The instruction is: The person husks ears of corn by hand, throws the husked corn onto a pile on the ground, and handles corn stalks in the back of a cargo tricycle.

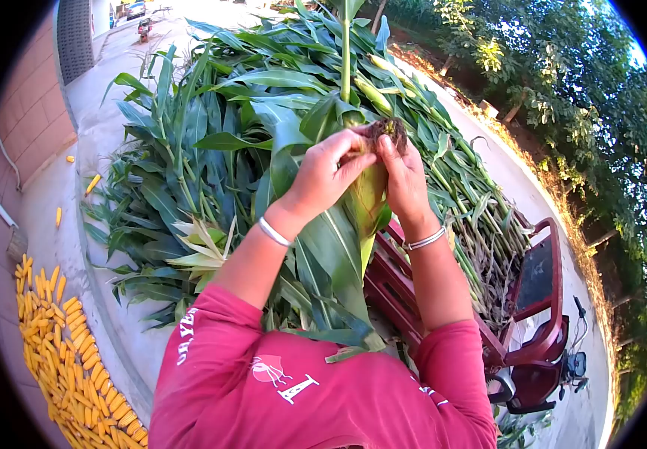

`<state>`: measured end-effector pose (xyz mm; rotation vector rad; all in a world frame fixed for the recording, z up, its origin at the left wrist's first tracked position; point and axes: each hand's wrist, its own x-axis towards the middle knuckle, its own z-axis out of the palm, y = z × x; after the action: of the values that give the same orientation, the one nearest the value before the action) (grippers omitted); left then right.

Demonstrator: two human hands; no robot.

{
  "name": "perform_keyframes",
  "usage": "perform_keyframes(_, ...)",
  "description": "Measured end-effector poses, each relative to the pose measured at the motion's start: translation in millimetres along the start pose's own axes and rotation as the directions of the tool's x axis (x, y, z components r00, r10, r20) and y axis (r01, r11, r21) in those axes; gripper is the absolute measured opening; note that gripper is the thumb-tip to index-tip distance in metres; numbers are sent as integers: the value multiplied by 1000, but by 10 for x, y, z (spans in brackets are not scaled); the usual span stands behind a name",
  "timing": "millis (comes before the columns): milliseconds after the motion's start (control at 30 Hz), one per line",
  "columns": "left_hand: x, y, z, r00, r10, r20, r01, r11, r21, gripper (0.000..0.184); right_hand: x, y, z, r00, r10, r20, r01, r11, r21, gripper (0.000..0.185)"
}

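Note:
An ear of corn [369,196] in its green husk stands in front of my chest, with dark brown silk [389,133] at its top end. My left hand [329,170] is closed, thumb and fingers pinching the husk tip beside the silk. On the other side my right hand [406,176] is closed too, its thumb pressed against the silk. Each wrist carries a silver bangle. Long green leaves and a corn stalk [346,60] rise just behind my hands. The ear's lower end is partly hidden by leaves.
A big heap of cut corn stalks [226,112] lies ahead. Husked yellow cobs [77,367] are piled at the lower left by a brick wall [35,97]. To the right stands a dark red cart [555,277] loaded with stalks. Trees [563,97] line the pavement.

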<state>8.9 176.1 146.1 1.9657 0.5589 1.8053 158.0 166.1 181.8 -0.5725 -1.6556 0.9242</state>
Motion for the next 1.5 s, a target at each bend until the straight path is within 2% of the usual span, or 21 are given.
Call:
perform_keyframes(33, -58, 70, -38, 990, 66, 125, -80, 991, 106, 21, -70, 46, -48, 999, -11, -47, 6, 995, -101, 30)
perform_keyframes(100, -457, 211, -23, 935, 146, 324, -200, 970, 141, 16, -176, -1, -150, 974, 30, -224, -1, 992, 128, 27)
perform_keyframes(200, -883, 366, -56, 931, -143, 335, 161, 986, -28, 12, -274, -156, -313, 983, -33, -182, 27, 999, -35, 36)
perform_keyframes(233, -815, 432, -94, 932, -127, 339, 159, 985, -71, 12, -283, -244, -343, 988, -3, -154, -14, 994, -109, 34)
perform_keyframes(300, -610, 434, 14, 962, 190, 196, -182, 981, -61, 10, -299, -272, -342, 988, 12, -153, -19, 999, -46, 33)
perform_keyframes(367, -452, 444, 176, 962, 218, 164, -186, 964, -189, 4, -317, -304, -285, 983, -12, -182, 15, 1000, 14, 30)
perform_keyframes(433, -402, 492, 424, 980, 116, 163, -12, 848, -530, 8, -341, -396, -301, 987, -30, -158, 16, 996, -91, 28)
perform_keyframes(500, -409, 544, 695, 997, -70, 30, 71, 723, -687, 16, -341, -411, -291, 982, -30, -185, 18, 998, -65, 20)
perform_keyframes(567, -449, 554, 847, 986, -164, -13, 101, 668, -737, 18, -324, -386, -317, 961, -108, -253, 19, 943, -331, 20)
perform_keyframes(633, -560, 580, 891, 950, -279, 138, 273, 532, -802, 20, -304, -418, -400, 899, -119, -420, -24, 948, -318, 17)
perform_keyframes(700, -1056, 602, 826, 885, -242, 399, 446, 691, -569, 21, -340, -523, -575, 872, -107, -478, -15, 970, -244, 19)
perform_keyframes(767, -1730, 515, 663, 716, -434, 547, 635, 731, -252, 20, -410, -684, -748, 854, -169, -492, 16, 954, -300, 23)
perform_keyframes(833, -2529, 160, 701, 785, -28, 618, 26, 1000, 12, 16, -520, -714, -836, 824, -146, -547, 107, 989, -102, 23)
perform_keyframes(967, -2498, 253, 770, 765, -258, 590, 277, 959, 60, 16, -575, -823, -430, 917, -264, -298, 104, 881, -461, 25)
perform_keyframes(1000, -2482, 261, 751, 729, -322, 605, 380, 924, 35, 17, -605, -906, -385, 914, -226, -338, 26, 862, -506, 26)
perform_keyframes(1100, -2440, 214, 687, 724, -325, 608, 431, 902, -31, 20, -693, -846, -492, 966, -167, -196, 99, 943, -318, 15)
perform_keyframes(1167, -2337, 315, 564, 553, -457, 696, 724, 677, -131, 21, -751, -863, -519, 984, -152, -94, 125, 960, -249, 34)
perform_keyframes(1200, -2210, 372, 503, 547, -444, 710, 789, 556, -260, 24, -760, -853, -534, 985, -128, -115, 102, 973, -206, 40)
perform_keyframes(1300, -1538, 642, 274, 656, -346, 670, 712, 577, -400, 24, -736, -785, -599, 989, -97, -115, 79, 985, -153, 49)
perform_keyframes(1400, -750, 848, 254, 878, -258, 404, 368, 903, -223, 18, -730, -756, -576, 992, -67, -109, 55, 993, -107, 49)
perform_keyframes(1500, -139, 1040, 379, 982, -67, 175, 77, 996, -52, 30, -740, -828, -449, 985, -42, -169, 23, 993, -114, 48)
